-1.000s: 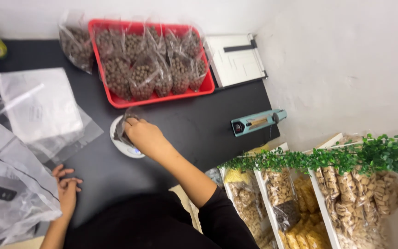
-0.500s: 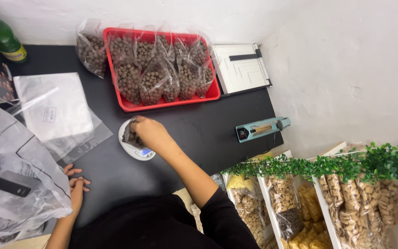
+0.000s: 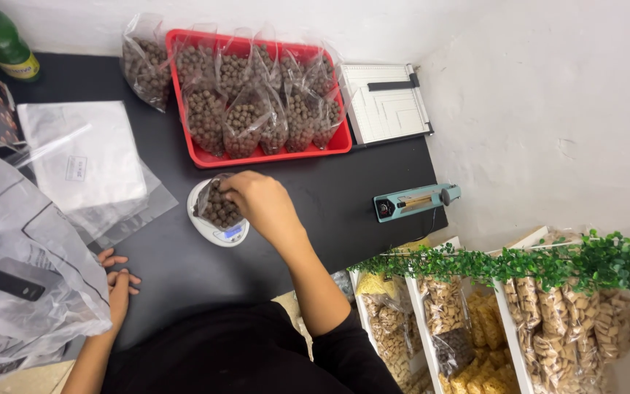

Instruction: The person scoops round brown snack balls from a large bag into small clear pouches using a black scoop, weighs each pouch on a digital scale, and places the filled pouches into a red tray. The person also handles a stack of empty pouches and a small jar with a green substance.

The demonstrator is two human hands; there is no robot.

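While the small bag of brown pellets (image 3: 216,204) sits on the little white scale (image 3: 216,226) on the black table (image 3: 344,197), the right hand (image 3: 260,203) is right on top of it, fingers curled down and pinching the bag's open edge. That arm reaches forward across the table from the body. Left hand (image 3: 117,286) lies flat near the table's front edge, fingers loosely spread, just touching a big crinkly plastic bag (image 3: 30,277). Red tray (image 3: 257,157) of filled bags sits just behind the scale.

The right hand (image 3: 260,204) grips a bag of brown balls (image 3: 218,204) on a small scale (image 3: 222,232).
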